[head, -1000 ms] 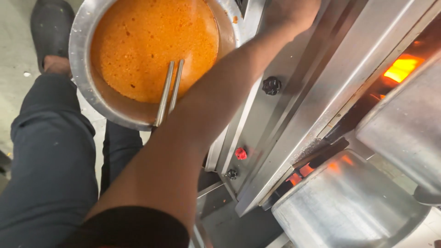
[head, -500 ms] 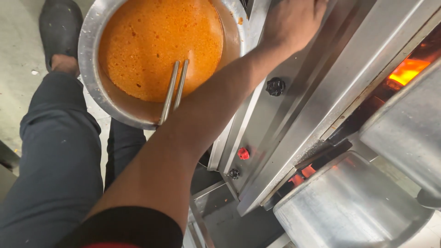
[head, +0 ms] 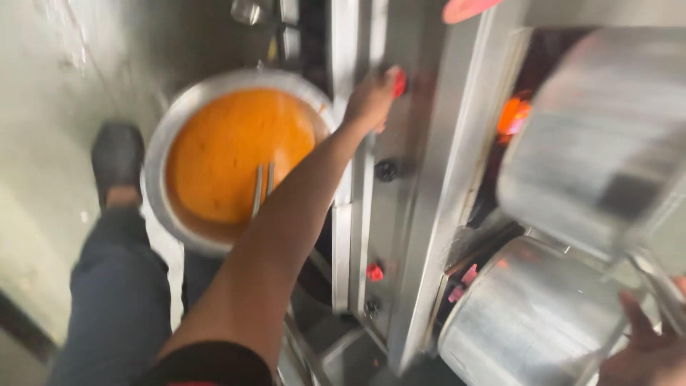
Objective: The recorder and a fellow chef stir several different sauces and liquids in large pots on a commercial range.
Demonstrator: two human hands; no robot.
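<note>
Head view, blurred: left hand (head: 371, 100) at upper centre, fingers closed on a red knob (head: 399, 82) of the steel stove front (head: 421, 236). Right hand (head: 647, 350), lower right corner, fingers spread beside a steel pot (head: 529, 314). Bowl of orange liquid (head: 232, 154) sits left of centre.

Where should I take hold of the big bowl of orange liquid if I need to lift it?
Grip the big bowl by its bare metal rim, with both hands on opposite sides, probably from the floor side and the near edge. It is wide, shallow and nearly full, so one hand would likely tip it. The left hand is at the red knob; the metal utensil leans inside.
</note>
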